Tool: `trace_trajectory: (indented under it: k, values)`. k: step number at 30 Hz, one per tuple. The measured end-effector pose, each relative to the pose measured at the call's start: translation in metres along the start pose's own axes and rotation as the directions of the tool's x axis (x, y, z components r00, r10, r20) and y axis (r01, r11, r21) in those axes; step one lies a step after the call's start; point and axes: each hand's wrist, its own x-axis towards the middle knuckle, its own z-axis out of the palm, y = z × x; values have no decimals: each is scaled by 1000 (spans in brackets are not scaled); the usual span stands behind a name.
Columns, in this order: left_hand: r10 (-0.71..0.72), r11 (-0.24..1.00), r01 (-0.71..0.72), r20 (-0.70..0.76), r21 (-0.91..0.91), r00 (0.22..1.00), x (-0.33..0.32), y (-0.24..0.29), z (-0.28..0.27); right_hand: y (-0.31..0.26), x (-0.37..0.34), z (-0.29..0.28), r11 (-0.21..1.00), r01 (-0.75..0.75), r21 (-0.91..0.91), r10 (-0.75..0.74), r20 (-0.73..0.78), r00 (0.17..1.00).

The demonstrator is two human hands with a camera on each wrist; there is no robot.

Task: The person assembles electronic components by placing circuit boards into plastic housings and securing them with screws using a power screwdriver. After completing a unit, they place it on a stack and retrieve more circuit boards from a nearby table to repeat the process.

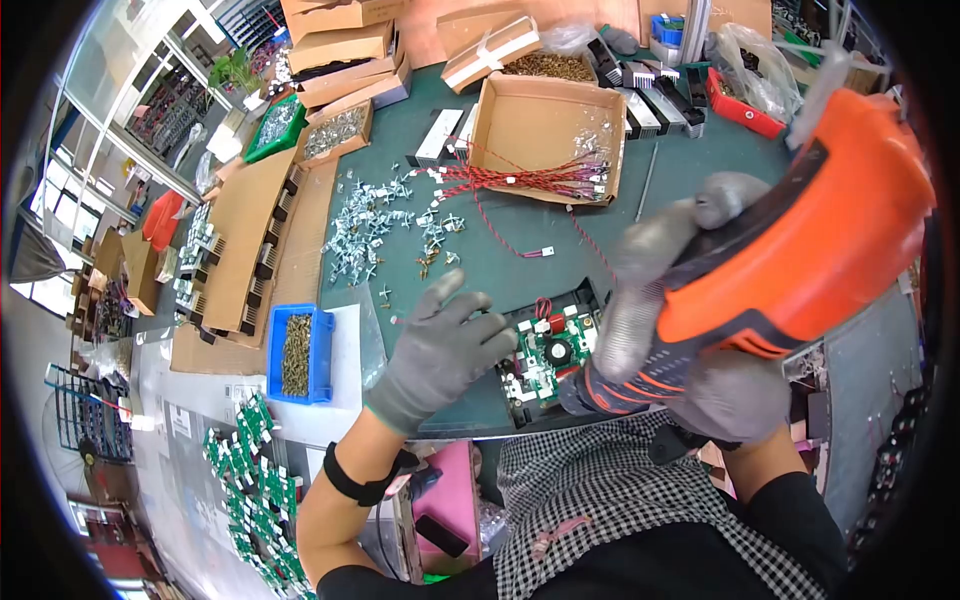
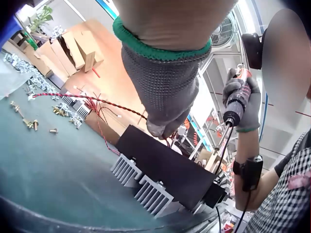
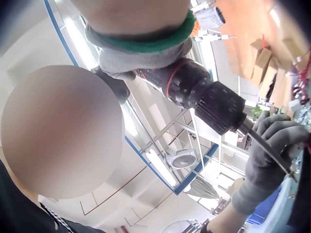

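An orange and black power driver [image 1: 800, 240] is gripped by my gloved right hand [image 1: 735, 395], its dark nose over a green circuit board [image 1: 545, 350] in a black housing [image 1: 518, 412]. My gloved left hand [image 1: 440, 345] is at the board's left side, fingers bent and spread. In the left wrist view, fingertips of the left hand [image 2: 163, 92] reach the housing [image 2: 165, 165], which has silver heat sinks [image 2: 154, 195] below; their contact inside is hidden. The right wrist view shows the driver's long bit [image 3: 267, 148] ending beside the left hand [image 3: 272, 155], with a small brassy piece at its tip.
Red wires [image 1: 500, 180] lie over an open cardboard box [image 1: 545, 120] behind the board. Silver parts [image 1: 370, 225] are scattered to the left, near a blue tray [image 1: 328, 355] of screws. More green boards [image 1: 255, 490] lie at lower left; a red bin [image 1: 740, 110] stands back right.
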Motion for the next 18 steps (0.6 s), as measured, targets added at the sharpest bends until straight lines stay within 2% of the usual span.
trace_trajectory:
  k: [3,6,9,13,18]
  values:
    - [12,999,-11,27,-30,1000,2,-3,8,17,-6,3,999,-5,54,6,-11,1000]
    - [-9,998,12,40,-68,999,9,-2,5,32,-4,-19,997,-53,50,44,158,986]
    - [-17,992,25,63,-125,998,17,-3,3,45,-10,-32,994,-8,-111,26,166,986]
    - [19,1000,-15,148,-26,989,28,-3,2,53,-15,-32,966,49,-253,-21,110,994]
    - [-3,998,-10,201,60,980,30,-3,1,40,-8,-22,999,-43,-25,47,167,985]
